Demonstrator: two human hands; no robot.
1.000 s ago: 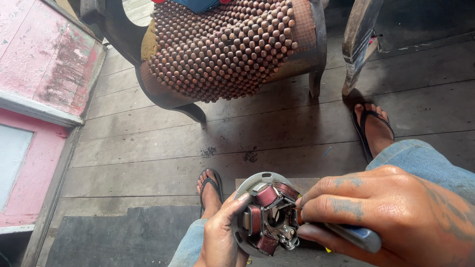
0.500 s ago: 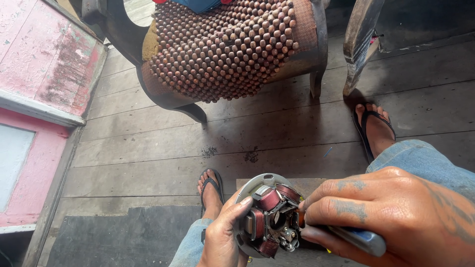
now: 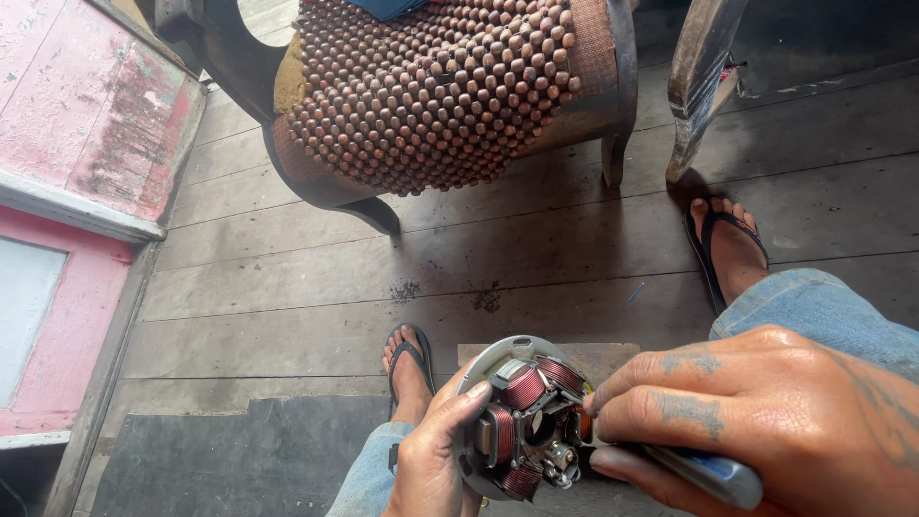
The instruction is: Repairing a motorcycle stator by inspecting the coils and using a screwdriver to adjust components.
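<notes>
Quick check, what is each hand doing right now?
Left hand: closed around the rim of the round coil plate, holding it up.
Right hand: closed on a blue-handled tool, tip at the plate.

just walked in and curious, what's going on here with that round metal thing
A seated person holds a round metal plate with copper wire coils over their lap. The left hand grips its rim from below, while the right hand presses a blue-handled tool against the coils; the tool's tip is hidden. Both feet in flip-flops rest on the plank floor, and a chair with a wooden bead cover stands in front.
</notes>
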